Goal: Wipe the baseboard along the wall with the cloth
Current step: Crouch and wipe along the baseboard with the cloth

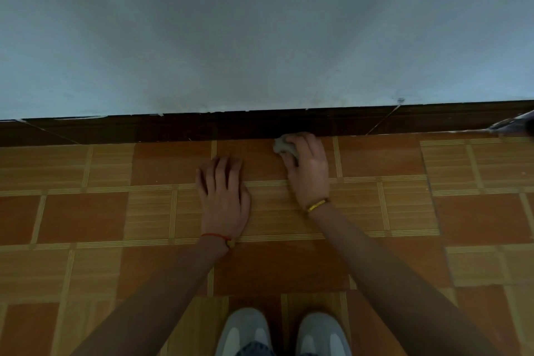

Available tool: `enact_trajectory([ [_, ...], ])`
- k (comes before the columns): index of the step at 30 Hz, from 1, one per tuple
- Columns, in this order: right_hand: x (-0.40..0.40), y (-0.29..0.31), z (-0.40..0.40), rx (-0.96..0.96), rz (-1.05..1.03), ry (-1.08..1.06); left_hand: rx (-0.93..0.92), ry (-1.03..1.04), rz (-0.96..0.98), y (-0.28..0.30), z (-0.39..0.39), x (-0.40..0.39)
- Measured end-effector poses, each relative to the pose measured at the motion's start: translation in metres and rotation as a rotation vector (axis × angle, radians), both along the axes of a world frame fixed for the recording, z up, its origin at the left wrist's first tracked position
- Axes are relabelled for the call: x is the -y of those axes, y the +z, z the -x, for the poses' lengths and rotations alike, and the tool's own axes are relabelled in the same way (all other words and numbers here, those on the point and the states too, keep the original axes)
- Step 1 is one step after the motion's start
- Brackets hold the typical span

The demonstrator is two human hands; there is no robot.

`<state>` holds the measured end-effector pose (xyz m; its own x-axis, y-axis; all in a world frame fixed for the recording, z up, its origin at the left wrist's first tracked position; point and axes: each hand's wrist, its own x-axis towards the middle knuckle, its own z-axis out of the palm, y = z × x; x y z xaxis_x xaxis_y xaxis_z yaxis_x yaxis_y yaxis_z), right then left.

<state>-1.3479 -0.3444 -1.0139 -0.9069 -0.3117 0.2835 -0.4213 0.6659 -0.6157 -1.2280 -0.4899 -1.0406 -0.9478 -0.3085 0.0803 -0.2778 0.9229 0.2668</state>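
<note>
My right hand (307, 166) grips the cloth (284, 147) against the baseboard (202, 127); my left hand (224, 191) lies open, flat on the floor (86, 211).

The wall (260, 32) is showing a pale blue-grey, with white chips along its lower edge. The baseboard (173, 127) is looking very dark brown, crossed by 2 thin pale diagonal lines. The floor (86, 217) is showing a patchwork of plain reddish-orange squares and light tan wood-grain squares, divided by striped yellowish bands. The cloth (281, 146) is looking grey. A red string (215, 236) is circling one wrist, a yellow band (316, 205) the other. The 2 shoes (245, 332) are showing grey with lighter panels.
</note>
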Motion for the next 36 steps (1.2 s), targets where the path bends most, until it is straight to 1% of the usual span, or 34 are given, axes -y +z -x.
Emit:
enact_trajectory([
  [3, -0.035, 0.007, 0.011, 0.003, 0.009, -0.116, 0.007, -0.002, -0.004, 0.0, 0.0, 0.001],
  [6, -0.069, 0.011, 0.021, 0.02, 0.021, -0.319, 0.01, -0.003, -0.011, 0.001, 0.0, 0.001],
  [8, -0.071, 0.011, 0.023, 0.042, 0.024, -0.407, 0.007, 0.003, -0.015, 0.001, 0.0, 0.0],
  [9, -0.065, 0.011, 0.021, 0.052, 0.029, -0.417, 0.008, 0.004, -0.016, 0.001, 0.0, 0.0],
  [11, -0.044, 0.01, 0.014, 0.062, 0.036, -0.377, 0.011, 0.001, -0.013, 0.002, 0.0, 0.0],
  [16, -0.004, 0.003, -0.002, 0.06, -0.017, -0.177, -0.005, 0.009, 0.0, 0.003, 0.0, -0.002],
  [20, 0.003, 0.0, -0.002, 0.017, -0.066, 0.009, -0.012, 0.015, 0.009, 0.003, 0.0, -0.003],
  [24, -0.014, 0.003, 0.007, 0.012, -0.077, 0.06, -0.003, 0.013, -0.009, 0.004, 0.0, -0.002],
  [26, -0.038, 0.005, 0.014, 0.021, -0.061, -0.009, -0.001, 0.011, -0.003, 0.005, 0.0, -0.001],
  [31, -0.096, 0.01, 0.031, 0.035, -0.051, -0.322, -0.011, 0.002, -0.006, 0.004, -0.001, -0.001],
  [34, -0.089, 0.011, 0.032, 0.084, 0.0, -0.476, -0.001, 0.009, 0.003, 0.004, 0.0, -0.001],
  [36, -0.067, 0.012, 0.023, 0.105, 0.024, -0.471, 0.006, 0.011, 0.006, 0.004, 0.0, -0.002],
])
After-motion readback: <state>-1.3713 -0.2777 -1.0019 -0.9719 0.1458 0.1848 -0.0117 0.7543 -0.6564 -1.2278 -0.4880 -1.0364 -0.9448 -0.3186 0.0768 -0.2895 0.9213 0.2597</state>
